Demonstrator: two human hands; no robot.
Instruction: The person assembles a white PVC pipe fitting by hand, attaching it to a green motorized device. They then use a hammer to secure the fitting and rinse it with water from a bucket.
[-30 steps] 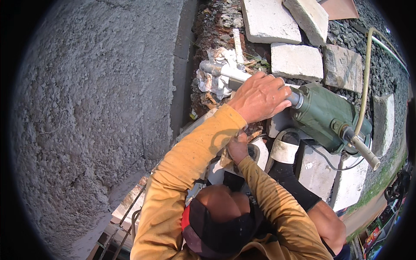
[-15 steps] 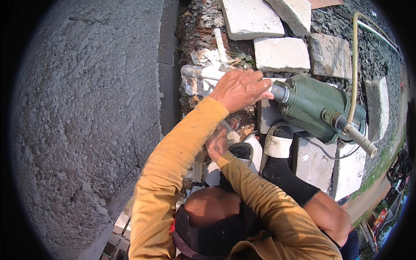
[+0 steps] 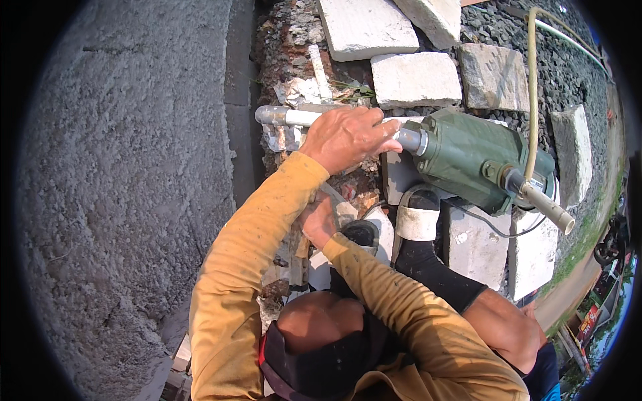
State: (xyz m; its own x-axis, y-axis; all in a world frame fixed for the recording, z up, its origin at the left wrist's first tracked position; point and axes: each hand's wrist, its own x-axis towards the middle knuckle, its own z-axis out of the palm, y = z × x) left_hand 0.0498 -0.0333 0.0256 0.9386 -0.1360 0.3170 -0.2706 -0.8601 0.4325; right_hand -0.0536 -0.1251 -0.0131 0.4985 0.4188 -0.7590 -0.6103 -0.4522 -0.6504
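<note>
My left hand (image 3: 346,139) is wrapped over a white plastic pipe (image 3: 297,118), with the knuckles up. A grey elbow (image 3: 269,115) caps the pipe's left end. At its other end, a grey fitting (image 3: 412,138) joins it to a green metal pump (image 3: 471,160), which lies on white blocks. A second, short grey pipe (image 3: 550,208) sticks out of the pump's near side. Lower down, beside my left sleeve, is my right hand (image 3: 319,220); its fingers are hidden behind that sleeve, so whatever it touches cannot be seen.
A rough grey concrete wall (image 3: 140,167) fills the left side. Several white blocks (image 3: 416,79) lie around the pump, with dark gravel (image 3: 498,28) behind. A beige hose (image 3: 532,87) rises beside the pump, and a black cable (image 3: 491,228) curves near my sandalled foot (image 3: 418,217).
The whole scene has shifted slightly left in the picture. My left hand keeps its grip on the pipe, and my right hand stays low beside the sleeve.
</note>
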